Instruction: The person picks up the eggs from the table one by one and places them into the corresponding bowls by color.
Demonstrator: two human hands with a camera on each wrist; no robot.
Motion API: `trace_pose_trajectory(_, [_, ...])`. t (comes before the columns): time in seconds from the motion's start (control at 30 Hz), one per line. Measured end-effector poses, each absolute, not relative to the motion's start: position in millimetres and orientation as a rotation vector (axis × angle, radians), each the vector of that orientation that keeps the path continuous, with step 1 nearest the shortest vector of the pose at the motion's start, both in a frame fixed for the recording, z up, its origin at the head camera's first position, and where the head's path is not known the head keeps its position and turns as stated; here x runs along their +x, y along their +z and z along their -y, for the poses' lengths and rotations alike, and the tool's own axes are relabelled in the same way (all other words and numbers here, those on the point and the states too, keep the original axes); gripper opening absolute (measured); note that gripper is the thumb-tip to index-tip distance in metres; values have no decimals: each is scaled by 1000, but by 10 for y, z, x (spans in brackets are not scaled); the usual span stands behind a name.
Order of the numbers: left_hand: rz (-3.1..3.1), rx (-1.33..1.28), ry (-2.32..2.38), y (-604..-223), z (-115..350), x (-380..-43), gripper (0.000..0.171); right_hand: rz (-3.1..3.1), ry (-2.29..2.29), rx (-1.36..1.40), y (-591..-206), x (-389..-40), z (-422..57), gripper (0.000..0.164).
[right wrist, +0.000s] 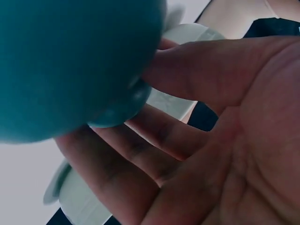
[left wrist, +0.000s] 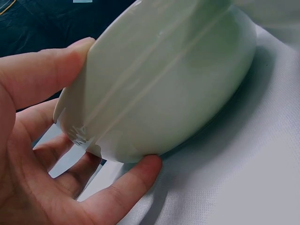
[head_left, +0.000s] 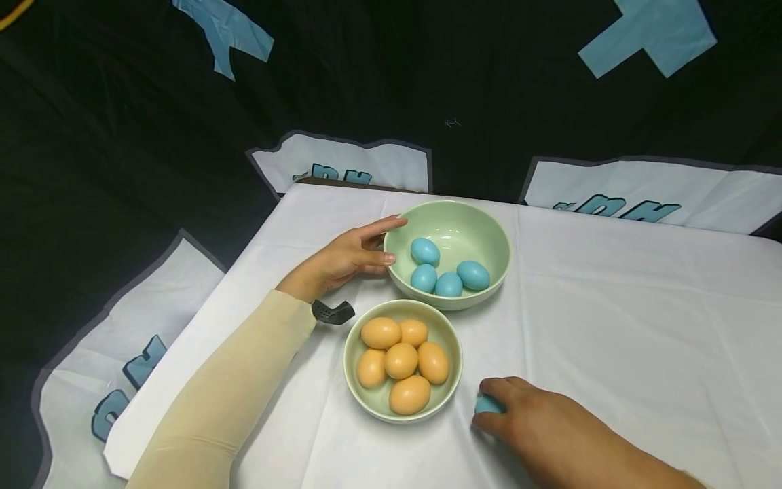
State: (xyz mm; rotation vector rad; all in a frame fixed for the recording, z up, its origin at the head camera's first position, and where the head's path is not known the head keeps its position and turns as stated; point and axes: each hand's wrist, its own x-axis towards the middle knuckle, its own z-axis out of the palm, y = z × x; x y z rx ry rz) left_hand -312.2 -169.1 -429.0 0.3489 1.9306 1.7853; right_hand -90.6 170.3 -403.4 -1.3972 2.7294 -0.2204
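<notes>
A large pale green bowl [head_left: 452, 227] stands toward the far side of the table with several blue eggs [head_left: 473, 275] in it. My left hand [head_left: 351, 257] grips its left rim; in the left wrist view the thumb and fingertips lie along the wall of the bowl [left wrist: 168, 108]. Nearer to me, a smaller green bowl [head_left: 352, 387] holds several orange eggs [head_left: 401, 360]. To its right, low over the cloth, my right hand [head_left: 544, 428] holds a blue egg [head_left: 489, 404] between thumb and fingers. That egg [right wrist: 70, 65] looms large in the right wrist view.
A white cloth [head_left: 623, 326] covers the table, which ends at the left and far edges. Behind it hangs a black backdrop [head_left: 391, 81] with blue and white printed shapes. A black band [head_left: 332, 312] sits on the left wrist, just beside the smaller bowl.
</notes>
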Motion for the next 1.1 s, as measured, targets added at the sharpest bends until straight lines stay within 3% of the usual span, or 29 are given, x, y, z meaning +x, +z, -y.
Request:
trace_pose_trajectory(0.17, [-1932, 352, 1784, -4291, 1695, -3121, 75, -2691, -228, -1346, -4048, -925, -1710, 65])
trace_pose_trajectory(0.33, [-1937, 351, 1782, -4284, 1698, -3107, 76, -2701, -194, -1339, -4070, -955, -1704, 47])
trace_pose_trajectory(0.83, [-1929, 365, 1790, -4285, 1671, -3096, 76, -2822, -125, -1251, -3872, -1085, -1735, 66])
trace_pose_trajectory(1.1, [-1926, 360, 1796, -4286, 1685, -3101, 76, -2889, -65, -1238, -3776, -1154, -1772, 61])
